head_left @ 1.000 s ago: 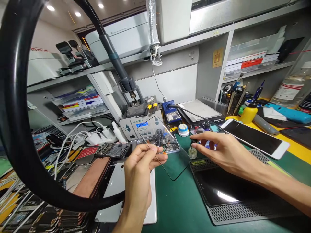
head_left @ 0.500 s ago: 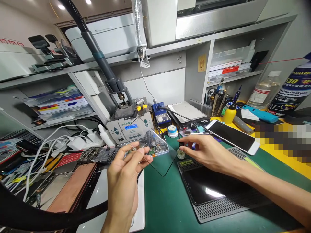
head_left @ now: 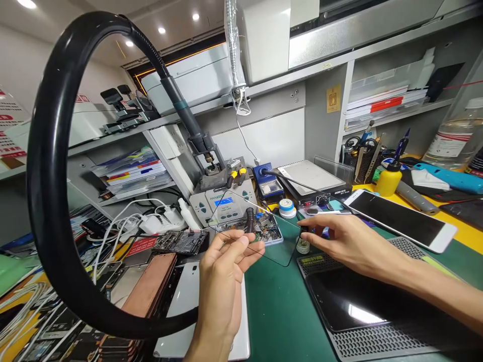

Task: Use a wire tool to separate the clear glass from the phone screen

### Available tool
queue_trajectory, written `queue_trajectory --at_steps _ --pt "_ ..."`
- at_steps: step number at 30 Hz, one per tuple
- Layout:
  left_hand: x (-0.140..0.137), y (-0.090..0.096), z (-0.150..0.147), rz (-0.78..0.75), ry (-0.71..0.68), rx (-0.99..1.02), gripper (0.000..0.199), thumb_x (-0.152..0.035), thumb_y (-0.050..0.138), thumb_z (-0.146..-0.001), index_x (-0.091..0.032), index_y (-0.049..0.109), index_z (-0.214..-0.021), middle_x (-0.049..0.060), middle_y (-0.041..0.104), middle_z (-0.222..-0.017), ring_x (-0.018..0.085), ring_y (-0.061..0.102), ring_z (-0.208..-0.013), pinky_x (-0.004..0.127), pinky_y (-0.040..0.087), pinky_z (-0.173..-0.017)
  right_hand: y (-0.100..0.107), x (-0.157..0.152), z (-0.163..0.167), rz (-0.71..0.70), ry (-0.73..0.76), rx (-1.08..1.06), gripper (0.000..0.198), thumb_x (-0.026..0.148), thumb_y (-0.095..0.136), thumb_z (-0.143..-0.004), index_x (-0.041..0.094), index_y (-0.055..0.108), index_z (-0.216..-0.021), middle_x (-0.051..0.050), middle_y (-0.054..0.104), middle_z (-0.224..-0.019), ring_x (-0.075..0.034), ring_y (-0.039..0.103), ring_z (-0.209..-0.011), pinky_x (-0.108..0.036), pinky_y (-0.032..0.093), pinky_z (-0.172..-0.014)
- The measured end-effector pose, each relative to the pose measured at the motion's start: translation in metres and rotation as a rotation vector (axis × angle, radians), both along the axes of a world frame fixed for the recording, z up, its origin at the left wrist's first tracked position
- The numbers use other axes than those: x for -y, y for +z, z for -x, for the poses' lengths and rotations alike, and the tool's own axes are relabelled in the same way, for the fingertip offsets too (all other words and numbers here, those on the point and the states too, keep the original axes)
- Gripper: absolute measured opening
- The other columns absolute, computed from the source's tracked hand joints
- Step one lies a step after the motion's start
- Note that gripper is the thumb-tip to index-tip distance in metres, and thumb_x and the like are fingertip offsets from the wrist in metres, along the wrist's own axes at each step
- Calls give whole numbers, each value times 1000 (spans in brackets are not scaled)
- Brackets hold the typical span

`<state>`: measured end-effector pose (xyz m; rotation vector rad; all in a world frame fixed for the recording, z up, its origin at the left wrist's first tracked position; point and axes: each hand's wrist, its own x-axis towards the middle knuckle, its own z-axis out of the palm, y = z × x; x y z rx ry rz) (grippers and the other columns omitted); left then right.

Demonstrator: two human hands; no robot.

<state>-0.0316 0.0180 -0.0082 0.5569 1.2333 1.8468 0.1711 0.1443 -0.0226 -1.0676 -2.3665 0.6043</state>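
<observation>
My left hand (head_left: 228, 261) pinches a thin black rectangular phone bezel frame (head_left: 260, 255) between thumb and fingers. The frame is tilted in the air, and the bench shows through its open middle. The thumb and fingers of my right hand (head_left: 335, 239) are closed on a small black cap (head_left: 303, 229), at the top of a little glass bottle (head_left: 302, 246) standing on the green mat (head_left: 277, 306). Whether the cap is loose from the bottle I cannot tell. Below my right forearm, a black-screened phone (head_left: 347, 296) rests on a grey perforated pad (head_left: 377, 344).
A thick black hose (head_left: 49, 166) loops along the left. Behind the hands stand a hot air station (head_left: 226, 203), a tray of small parts (head_left: 277, 234) and a white-and-blue tub (head_left: 287, 207). A white phone (head_left: 400, 218) lies at right; stacked phone parts (head_left: 151, 284) lie at left.
The view has turned left, so everything sits farther right and more of the black hose shows. Both hands keep nearly the same grips and places over the bench.
</observation>
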Motion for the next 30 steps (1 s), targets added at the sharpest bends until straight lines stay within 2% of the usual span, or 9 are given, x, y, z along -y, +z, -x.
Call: queue_trajectory --at_steps 5,9,13,18,22,26,30 --pt "0 -2 1 20 40 -19 21 -23 82 -76 -15 68 -89 8 79 -88 21 76 -83 38 62 -85 2 0 0 9 -41 -27 39 52 59 -93 23 79 -109 -2 78 -83 -18 63 -61 -29 44 -54" --pt "0 -3 1 29 76 -43 21 -24 83 -76 -15 68 -89 7 78 -88 17 73 -76 33 62 -77 3 0 -1 40 -46 -12 38 55 61 -91 24 79 -102 -1 72 -73 -17 58 -57 -29 39 -52" --pt "0 -2 -1 26 87 -64 21 -25 82 -76 -15 68 -88 6 78 -86 16 72 -71 34 62 -75 1 -2 -3 71 -55 -17 40 59 61 -91 24 78 -98 -1 71 -73 -17 57 -59 -29 39 -54" --pt "1 -3 -2 18 71 -87 20 -26 82 -77 -14 69 -87 7 78 -88 18 74 -73 35 62 -78 0 -4 -5 112 -67 -56 43 64 61 -90 25 77 -100 -2 75 -88 -19 61 -69 -31 44 -62" --pt "2 -1 -6 0 65 -95 21 -27 84 -75 -14 69 -82 6 77 -86 19 75 -74 34 63 -78 1 -4 -6 132 -70 -54 42 63 62 -89 25 76 -99 -2 75 -85 -20 62 -70 -32 45 -63" --pt "3 3 -13 -18 92 -110 24 -27 87 -71 -15 69 -81 4 75 -80 19 75 -76 33 63 -80 4 -1 -5 150 -79 -95 43 62 63 -89 24 77 -101 -3 77 -92 -22 66 -75 -33 47 -66" --pt "4 5 -17 -25 95 -150 24 -27 86 -72 -15 67 -80 5 75 -76 20 75 -73 35 64 -77 6 0 -6 215 -103 -158 40 59 68 -87 22 76 -98 -4 77 -88 -23 67 -75 -32 48 -65"
